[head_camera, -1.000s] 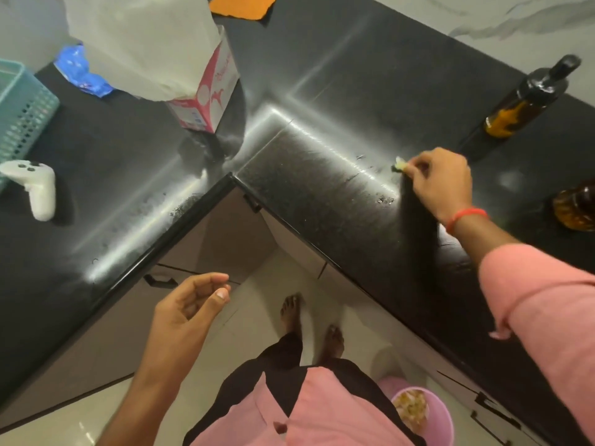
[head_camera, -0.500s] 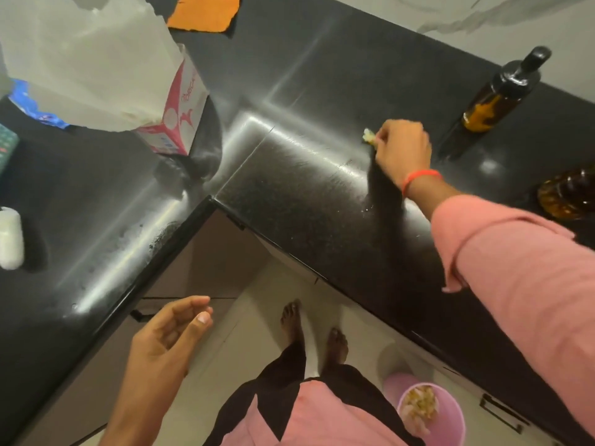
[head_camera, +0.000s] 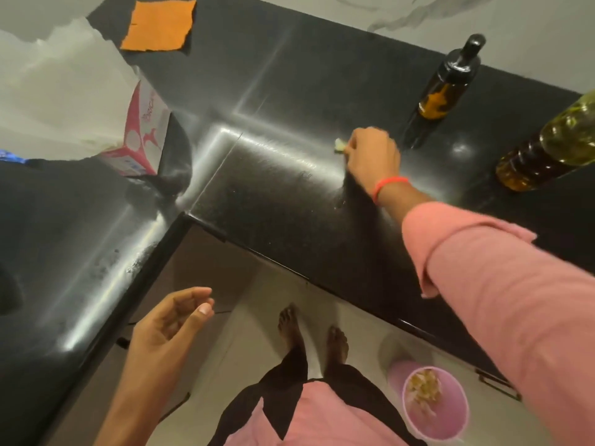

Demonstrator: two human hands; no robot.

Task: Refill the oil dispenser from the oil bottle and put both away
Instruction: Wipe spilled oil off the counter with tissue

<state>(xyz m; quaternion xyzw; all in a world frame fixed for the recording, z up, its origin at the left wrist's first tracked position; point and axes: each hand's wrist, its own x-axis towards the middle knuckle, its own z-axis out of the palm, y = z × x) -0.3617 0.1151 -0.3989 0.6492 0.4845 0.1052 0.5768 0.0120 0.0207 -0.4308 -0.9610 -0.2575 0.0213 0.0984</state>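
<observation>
It was a home kitchen: a black L-shaped stone counter point(head_camera: 289, 204) ran along a marbled wall point(head_camera: 418, 20) over cabinet drawers point(head_camera: 206, 262), with oil bottles point(head_camera: 547, 146), an orange cloth point(head_camera: 157, 25) and a pink scrap bin point(head_camera: 431, 410) on tiles.

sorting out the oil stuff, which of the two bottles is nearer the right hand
The dark dispenser with the black spout, standing just beyond the right hand. The clear oil bottle sits farther right.

The counter held one dark oil dispenser point(head_camera: 449, 80), one oil bottle point(head_camera: 547, 146), one orange cloth point(head_camera: 159, 25), and one tissue box point(head_camera: 141, 130).
</observation>
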